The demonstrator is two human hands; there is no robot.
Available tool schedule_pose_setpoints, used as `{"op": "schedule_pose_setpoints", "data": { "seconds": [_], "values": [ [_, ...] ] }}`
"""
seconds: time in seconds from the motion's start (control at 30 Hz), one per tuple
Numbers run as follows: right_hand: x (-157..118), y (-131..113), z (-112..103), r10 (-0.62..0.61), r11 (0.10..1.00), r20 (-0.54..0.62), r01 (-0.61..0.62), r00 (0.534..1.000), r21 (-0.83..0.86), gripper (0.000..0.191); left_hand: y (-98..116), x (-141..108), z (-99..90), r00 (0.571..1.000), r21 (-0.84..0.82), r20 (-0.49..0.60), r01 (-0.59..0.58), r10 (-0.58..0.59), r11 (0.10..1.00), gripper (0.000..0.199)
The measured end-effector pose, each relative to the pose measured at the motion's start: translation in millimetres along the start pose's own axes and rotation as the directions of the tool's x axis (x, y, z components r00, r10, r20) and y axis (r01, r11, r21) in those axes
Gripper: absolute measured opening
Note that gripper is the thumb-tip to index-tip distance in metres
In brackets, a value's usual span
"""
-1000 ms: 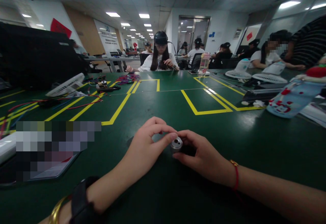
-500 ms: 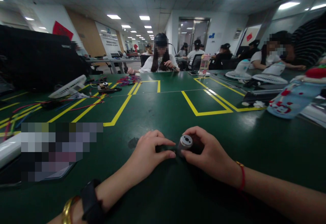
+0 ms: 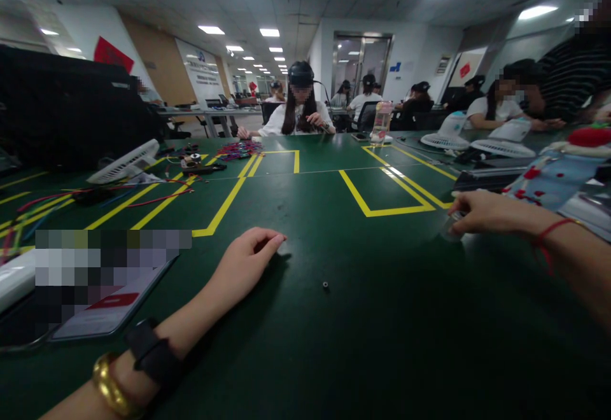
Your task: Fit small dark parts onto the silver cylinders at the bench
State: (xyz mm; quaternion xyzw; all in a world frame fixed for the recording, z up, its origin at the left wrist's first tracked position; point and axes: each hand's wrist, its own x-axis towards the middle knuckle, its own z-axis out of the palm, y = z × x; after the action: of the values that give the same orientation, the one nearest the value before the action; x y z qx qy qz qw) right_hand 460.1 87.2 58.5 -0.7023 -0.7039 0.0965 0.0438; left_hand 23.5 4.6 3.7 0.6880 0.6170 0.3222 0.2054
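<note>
My right hand (image 3: 491, 213) reaches out at the right, thumb and fingers closed around a small grey metal cylinder (image 3: 451, 228). The cylinder is blurred and partly covered by the fingers, low over the green table (image 3: 372, 343). My left hand (image 3: 251, 261) is left of the middle, just above the tabletop, with thumb and forefinger pinched together. Whatever may be between those fingertips is too small to make out. On the table between my hands lies a tiny dark ring-shaped part (image 3: 325, 286), touched by neither hand.
A phone (image 3: 107, 312) lies at the left, near a white fan (image 3: 125, 162) and loose wires (image 3: 157, 200). Beyond my right hand stand a blue decorated bottle (image 3: 554, 178) and dark flat equipment (image 3: 489, 177). Across the table sits a person (image 3: 300, 111). Yellow tape (image 3: 401, 210) marks the surface.
My right hand has carried the metal cylinder away to the right. My left hand has drawn back left, its fingers now pinched, and the tiny ring-shaped part shows clearly on the table.
</note>
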Motion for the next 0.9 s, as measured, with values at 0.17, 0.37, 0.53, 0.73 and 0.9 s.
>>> {"op": "schedule_pose_setpoints", "data": {
  "seconds": [0.17, 0.37, 0.53, 0.73, 0.9],
  "values": [
    [-39.8, -81.1, 26.5, -0.368, 0.918, -0.382, 0.396, 0.848, -0.005, 0.041, -0.4, 0.1, 0.6, 1.000, 0.017, -0.004, -0.011, 0.011, 1.000, 0.037],
    [-98.9, -187.1, 93.7, -0.742, 0.609, -0.160, 0.754, 0.651, 0.247, 0.021, -3.6, 0.6, 1.9, 0.999, 0.013, 0.002, -0.037, 0.037, 0.999, 0.036],
    [-83.9, -159.6, 66.0, -0.607, 0.754, -0.225, 0.641, 0.763, 0.140, 0.020, -4.0, 0.1, 1.6, 0.999, 0.025, 0.006, -0.034, 0.034, 0.999, 0.033],
    [-46.8, -59.2, -3.6, -0.185, 0.965, -0.418, 0.083, 0.889, -0.251, 0.030, -4.7, 0.9, 3.0, 0.999, 0.045, -0.009, -0.040, 0.041, 0.998, 0.033],
    [-29.2, -6.4, -11.8, 0.095, 0.954, -0.227, -0.154, 0.969, -0.256, 0.029, -7.3, 2.1, 4.4, 0.999, 0.034, -0.007, -0.037, 0.037, 0.999, 0.033]
  ]
}}
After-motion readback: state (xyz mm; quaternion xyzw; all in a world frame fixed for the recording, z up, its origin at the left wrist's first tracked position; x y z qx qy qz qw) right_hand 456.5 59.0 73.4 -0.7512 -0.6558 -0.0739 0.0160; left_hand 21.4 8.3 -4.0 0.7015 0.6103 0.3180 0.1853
